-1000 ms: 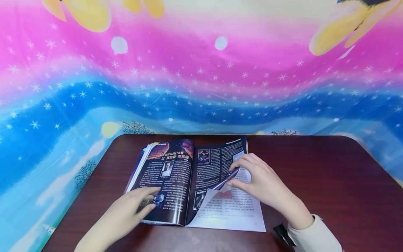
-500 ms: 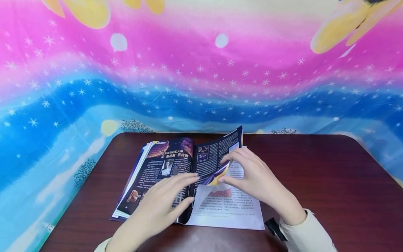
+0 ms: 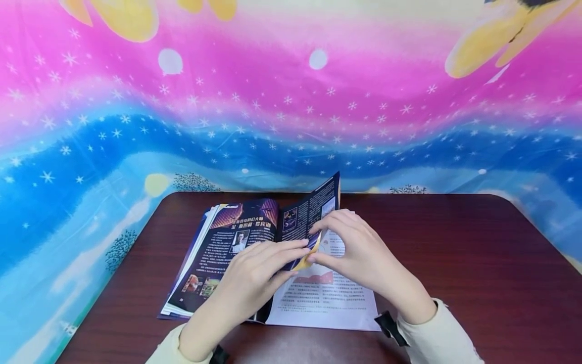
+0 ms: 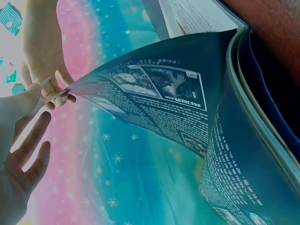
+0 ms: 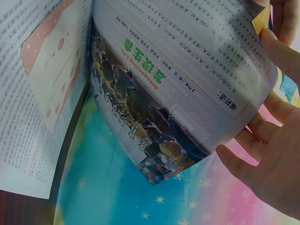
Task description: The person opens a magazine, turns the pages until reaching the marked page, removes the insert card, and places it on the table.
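Observation:
An open magazine lies on the table, its dark left page flat. One dark page stands raised and bent, with a yellow-edged fold. My right hand pinches its outer edge between thumb and fingers. From the left, my left hand reaches over the magazine, fingertips and thumb around the same edge. In the left wrist view, both hands meet where the raised page narrows. The right wrist view shows the lighter back of the page, with a group picture and green lettering, and my right hand's fingers beside it.
The dark reddish-brown table reaches out on both sides of the magazine. Behind it hangs a pink and blue cloth with a snowflake pattern. Light sleeves with black straps cover the forearms.
My left hand has moved right, from the left page to the raised page's edge. My right hand has shifted left, lifting the page more upright and baring more of the light page underneath.

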{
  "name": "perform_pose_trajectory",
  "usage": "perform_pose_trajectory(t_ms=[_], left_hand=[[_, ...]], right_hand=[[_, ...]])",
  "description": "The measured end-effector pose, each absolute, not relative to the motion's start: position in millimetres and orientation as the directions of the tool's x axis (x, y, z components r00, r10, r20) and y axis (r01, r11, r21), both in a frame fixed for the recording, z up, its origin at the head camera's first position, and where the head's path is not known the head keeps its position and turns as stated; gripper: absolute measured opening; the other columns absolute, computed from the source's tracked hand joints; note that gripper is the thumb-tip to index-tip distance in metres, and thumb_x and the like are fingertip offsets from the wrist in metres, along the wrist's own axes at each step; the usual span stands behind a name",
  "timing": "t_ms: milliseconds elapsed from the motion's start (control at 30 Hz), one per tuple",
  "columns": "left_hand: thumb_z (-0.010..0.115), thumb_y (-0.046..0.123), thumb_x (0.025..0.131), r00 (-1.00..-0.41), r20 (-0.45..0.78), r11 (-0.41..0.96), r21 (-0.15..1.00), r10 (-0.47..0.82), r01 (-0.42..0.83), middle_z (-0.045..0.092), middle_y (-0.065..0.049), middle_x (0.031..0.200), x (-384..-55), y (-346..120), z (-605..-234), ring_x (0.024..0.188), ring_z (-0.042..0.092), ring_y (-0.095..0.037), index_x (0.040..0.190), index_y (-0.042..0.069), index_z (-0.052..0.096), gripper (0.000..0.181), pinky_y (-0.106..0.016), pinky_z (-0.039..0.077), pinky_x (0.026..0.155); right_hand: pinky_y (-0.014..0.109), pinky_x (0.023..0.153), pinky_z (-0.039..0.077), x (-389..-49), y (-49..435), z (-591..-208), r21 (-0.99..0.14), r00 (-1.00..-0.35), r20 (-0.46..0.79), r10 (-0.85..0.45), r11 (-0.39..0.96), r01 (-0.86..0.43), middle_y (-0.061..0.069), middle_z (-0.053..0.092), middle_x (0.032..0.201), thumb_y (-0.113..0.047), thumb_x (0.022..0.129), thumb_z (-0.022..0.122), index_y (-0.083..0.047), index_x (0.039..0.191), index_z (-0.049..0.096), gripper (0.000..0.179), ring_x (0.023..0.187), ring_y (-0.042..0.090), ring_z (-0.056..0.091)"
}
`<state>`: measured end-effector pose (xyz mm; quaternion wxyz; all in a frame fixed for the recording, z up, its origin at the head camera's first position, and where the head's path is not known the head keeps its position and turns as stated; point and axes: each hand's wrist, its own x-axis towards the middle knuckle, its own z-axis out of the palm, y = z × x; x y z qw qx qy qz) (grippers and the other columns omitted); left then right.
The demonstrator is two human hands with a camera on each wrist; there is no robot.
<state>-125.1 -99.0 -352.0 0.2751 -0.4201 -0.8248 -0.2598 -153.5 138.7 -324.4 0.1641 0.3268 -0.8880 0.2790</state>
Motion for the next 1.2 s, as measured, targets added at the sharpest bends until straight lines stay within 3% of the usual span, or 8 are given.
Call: perform_pose_trajectory(t_ms=[267,500,667,867,1067,1200], left_hand=[[0.073,0.015,0.089,-0.406,0.718,0.475,0.119,0.565,0.872,0.064,0.003,0.131,-127,-100,-351,0.103,0.065,-0.011,0.130,0.013,0.066,0.042,-0.025,0.053,0.086],[0.075,0.009,0.085,-0.402,0.713,0.482,0.102,0.575,0.870,0.065,0.004,0.130,-126,-104,-351,0.095,0.066,-0.009,0.132,0.013,0.065,0.048,-0.023,0.052,0.084],[0.076,0.009,0.086,-0.443,0.690,0.511,0.122,0.573,0.851,0.064,0.005,0.132,-123,-111,-353,0.100,0.065,-0.010,0.133,0.015,0.064,0.050,-0.026,0.053,0.085],[0.074,0.014,0.089,-0.525,0.685,0.604,0.154,0.505,0.782,0.063,0.007,0.132,-122,-124,-360,0.102,0.067,-0.011,0.131,0.018,0.067,0.043,-0.030,0.055,0.082],[0.073,-0.001,0.081,-0.582,0.686,0.687,0.163,0.436,0.708,0.067,0.002,0.127,-122,-145,-371,0.109,0.066,-0.019,0.129,0.014,0.066,0.051,-0.039,0.054,0.089],[0.076,-0.006,0.079,-0.667,0.631,0.752,0.193,0.397,0.630,0.066,-0.002,0.128,-117,-162,-375,0.114,0.064,-0.022,0.130,0.012,0.064,0.056,-0.043,0.053,0.092]], right_hand=[[0.042,0.094,0.048,-152,137,-321,-0.367,-0.706,0.500,-0.502,0.615,-0.698,-0.008,0.064,0.111,-0.034,0.075,0.087,-0.019,0.111,0.068,0.043,0.112,0.013,0.054],[0.049,0.109,0.037,-148,137,-319,-0.360,-0.668,0.535,-0.517,0.576,-0.734,-0.006,0.064,0.123,-0.033,0.079,0.085,-0.018,0.121,0.067,0.048,0.126,0.017,0.050],[0.048,0.107,0.038,-146,138,-318,-0.340,-0.630,0.577,-0.520,0.548,-0.764,-0.003,0.062,0.130,-0.028,0.078,0.086,-0.017,0.126,0.066,0.052,0.128,0.019,0.050],[0.041,0.103,0.042,-144,143,-322,-0.319,-0.596,0.628,-0.500,0.534,-0.783,-0.002,0.063,0.127,-0.018,0.082,0.082,-0.015,0.122,0.068,0.042,0.124,0.019,0.054],[0.038,0.100,0.043,-147,154,-334,-0.274,-0.564,0.653,-0.506,0.536,-0.798,-0.004,0.066,0.120,-0.009,0.082,0.078,-0.015,0.117,0.069,0.037,0.116,0.019,0.058],[0.042,0.101,0.043,-153,164,-343,-0.247,-0.582,0.611,-0.536,0.570,-0.784,-0.004,0.066,0.117,-0.008,0.082,0.078,-0.016,0.114,0.069,0.035,0.114,0.018,0.059]])
